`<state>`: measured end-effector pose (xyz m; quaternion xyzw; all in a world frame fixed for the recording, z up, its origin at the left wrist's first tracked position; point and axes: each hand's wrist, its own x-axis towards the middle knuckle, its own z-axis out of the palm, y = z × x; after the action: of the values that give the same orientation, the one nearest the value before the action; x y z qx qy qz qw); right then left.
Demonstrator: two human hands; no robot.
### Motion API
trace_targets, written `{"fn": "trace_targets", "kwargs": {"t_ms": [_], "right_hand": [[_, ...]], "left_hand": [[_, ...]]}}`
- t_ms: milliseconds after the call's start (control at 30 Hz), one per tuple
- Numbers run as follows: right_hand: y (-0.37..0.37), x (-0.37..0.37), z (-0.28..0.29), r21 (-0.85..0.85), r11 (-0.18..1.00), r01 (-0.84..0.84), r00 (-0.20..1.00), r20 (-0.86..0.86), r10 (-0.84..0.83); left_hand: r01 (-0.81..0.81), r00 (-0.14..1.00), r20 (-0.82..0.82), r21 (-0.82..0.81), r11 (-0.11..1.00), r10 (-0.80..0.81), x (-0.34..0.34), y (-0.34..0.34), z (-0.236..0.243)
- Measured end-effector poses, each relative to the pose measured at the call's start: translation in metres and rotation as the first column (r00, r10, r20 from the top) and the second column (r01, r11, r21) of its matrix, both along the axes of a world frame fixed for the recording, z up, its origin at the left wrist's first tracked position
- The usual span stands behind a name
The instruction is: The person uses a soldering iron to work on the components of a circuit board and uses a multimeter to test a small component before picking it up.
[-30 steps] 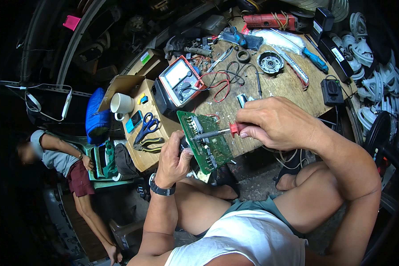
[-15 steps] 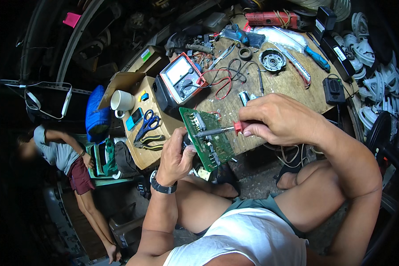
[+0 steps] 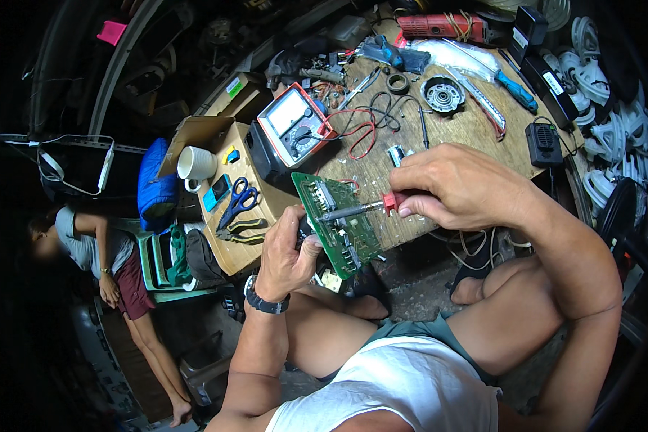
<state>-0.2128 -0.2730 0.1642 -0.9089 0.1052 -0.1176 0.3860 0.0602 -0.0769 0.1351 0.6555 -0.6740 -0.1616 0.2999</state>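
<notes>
My left hand (image 3: 284,252) is closed on the left edge of a green circuit board (image 3: 349,241), which it holds up tilted over the table's near edge. Electronic parts stand on the face of the board. A soldering iron (image 3: 353,212) with a red handle and a grey metal barrel is gripped in my right hand (image 3: 439,189). Its tip reaches the upper left part of the board; whether it touches is too small to tell. Just beyond the board lies an analog multimeter (image 3: 293,126) with red and black leads.
A cardboard box (image 3: 255,252) at left carries scissors (image 3: 239,201), pliers (image 3: 243,232) and a white mug (image 3: 197,164). On the wooden table (image 3: 403,241) are a round metal motor part (image 3: 442,95), a screwdriver (image 3: 517,92) and a red power tool (image 3: 439,27). Another person (image 3: 111,252) is at far left.
The other person's arm has lowered toward the lap. My hands, the board and the soldering iron stay almost where they were.
</notes>
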Motion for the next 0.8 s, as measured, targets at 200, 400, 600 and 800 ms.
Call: {"fn": "trace_targets", "kwargs": {"t_ms": [200,400,600,800], "right_hand": [[-0.003,-0.002,-0.002,0.003,1.000,-0.006,1.000,0.008,0.006],[-0.003,-0.003,-0.001,0.024,1.000,-0.006,1.000,0.011,0.005],[-0.003,-0.004,0.000,0.028,1.000,0.001,1.000,0.009,-0.001],[-0.004,-0.005,0.002,0.031,1.000,-0.001,1.000,-0.011,0.001]], "left_hand": [[0.007,1.000,-0.004,-0.024,1.000,-0.007,-0.002,-0.003,-0.003],[-0.002,1.000,0.030,-0.071,0.997,0.005,-0.004,-0.004,-0.007],[-0.039,0.999,0.024,-0.058,0.998,0.041,-0.006,-0.003,-0.007],[-0.047,0.998,0.027,-0.081,0.996,0.049,-0.004,-0.002,-0.013]]}}
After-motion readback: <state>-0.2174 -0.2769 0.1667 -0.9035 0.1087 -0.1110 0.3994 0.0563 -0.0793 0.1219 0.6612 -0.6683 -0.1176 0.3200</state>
